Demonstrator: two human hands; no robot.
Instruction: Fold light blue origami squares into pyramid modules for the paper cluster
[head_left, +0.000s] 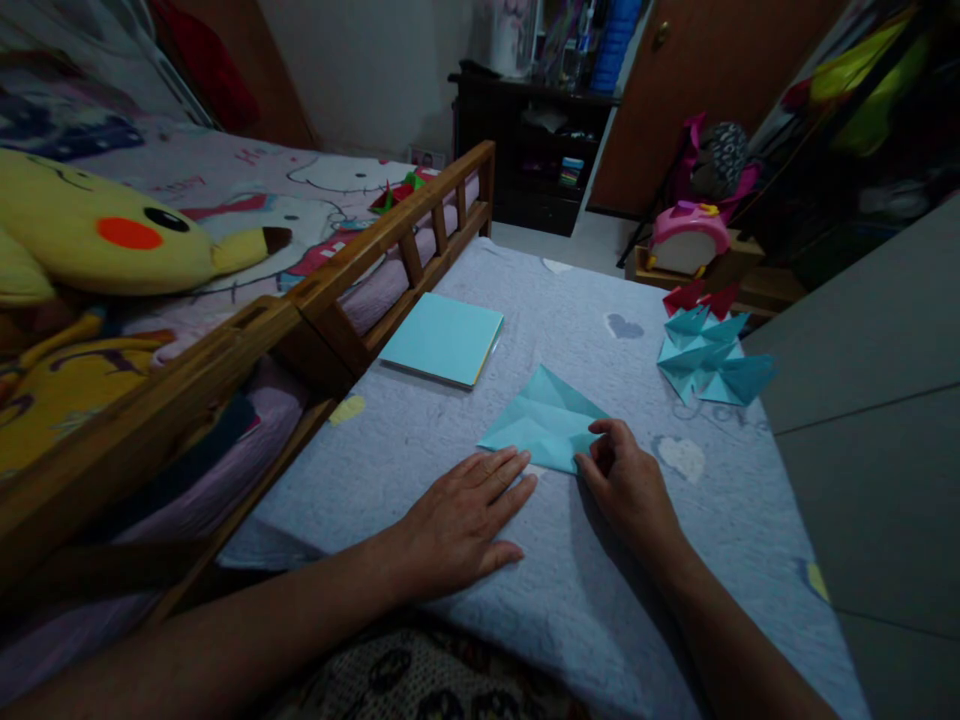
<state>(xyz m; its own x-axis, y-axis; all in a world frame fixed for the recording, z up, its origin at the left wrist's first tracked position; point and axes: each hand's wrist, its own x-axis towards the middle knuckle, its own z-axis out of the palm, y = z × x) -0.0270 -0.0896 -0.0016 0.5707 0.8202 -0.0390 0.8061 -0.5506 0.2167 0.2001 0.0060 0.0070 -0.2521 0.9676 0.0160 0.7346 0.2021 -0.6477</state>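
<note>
A light blue sheet of origami paper (546, 415), folded to a triangle-like shape with crease lines, lies on the cloth-covered table. My right hand (630, 480) pinches its right corner between thumb and fingers. My left hand (469, 515) rests flat with fingers stretched out, its fingertips at the paper's near left edge. Left of and behind the folded sheet sits a stack of square blue paper (446, 335). Folded blue origami pieces (709, 355) with pointed tips stand at the table's right side, red folded paper (701, 298) just behind them.
A wooden bed rail (405, 245) runs along the left of the table (585, 300). Beyond it, a yellow plush toy (112, 230) lies on the bed. A white cabinet side (877, 400) borders the right. A dark cabinet (525, 150) stands at the back.
</note>
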